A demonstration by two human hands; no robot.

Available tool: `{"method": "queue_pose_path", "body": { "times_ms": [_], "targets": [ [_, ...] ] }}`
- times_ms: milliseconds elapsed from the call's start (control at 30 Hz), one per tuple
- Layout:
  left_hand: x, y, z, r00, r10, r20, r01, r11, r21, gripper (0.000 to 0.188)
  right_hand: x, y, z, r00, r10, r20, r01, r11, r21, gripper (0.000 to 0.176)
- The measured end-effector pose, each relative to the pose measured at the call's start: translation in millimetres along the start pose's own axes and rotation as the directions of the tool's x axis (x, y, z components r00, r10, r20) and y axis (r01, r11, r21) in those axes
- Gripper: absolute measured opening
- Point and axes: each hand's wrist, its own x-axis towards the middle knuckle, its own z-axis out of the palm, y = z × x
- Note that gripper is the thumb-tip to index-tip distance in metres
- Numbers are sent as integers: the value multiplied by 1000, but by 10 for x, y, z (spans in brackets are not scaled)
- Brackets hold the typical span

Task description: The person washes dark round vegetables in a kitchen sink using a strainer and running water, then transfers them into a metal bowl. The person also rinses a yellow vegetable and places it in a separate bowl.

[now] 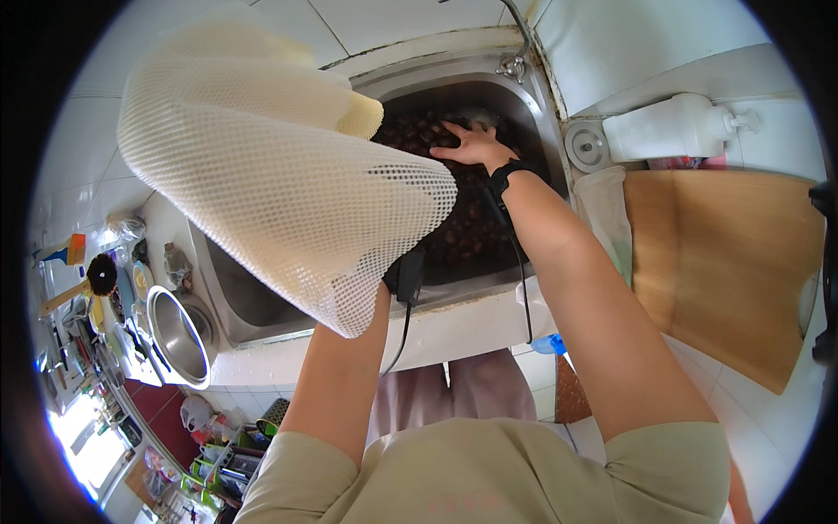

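Note:
My right hand [474, 144] is spread with fingers apart over dark, round brown pieces [468, 229] lying in water in the right basin of a steel sink [550, 131]. Its wrist wears a black band with a cable. A large cream mesh sheet [281, 157], perforated and curled, hangs over the sink's left part and my left forearm. It hides my left hand; only the forearm and a black wrist device [409, 275] with a cable show below it.
A tap handle [512, 68] is at the sink's back. To the right are a white pump bottle [668, 128], a round lid [586, 147], a translucent cup [603, 203] and a curved wooden board [720, 262]. A steel bowl [178, 335] and kitchen tools stand left.

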Motion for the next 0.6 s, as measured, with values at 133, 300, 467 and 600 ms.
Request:
{"method": "queue_pose_path", "body": {
  "times_ms": [133,300,467,600],
  "targets": [
    [-55,-134,9,999,-25,-31,24,999,-31,30,-86,90,323,997,-26,66,19,994,103,100],
    [-217,-404,41,995,-75,-59,69,993,-100,30,-220,57,718,979,86,183,-149,918,368,97],
    [-240,-599,89,992,-104,-65,92,980,-177,30,-445,-171,901,987,115,113,-157,521,839,75],
    [-151,-600,165,992,-124,-34,114,970,-214,30,-799,-416,845,959,272,-81,-24,361,932,55]
  ]
}}
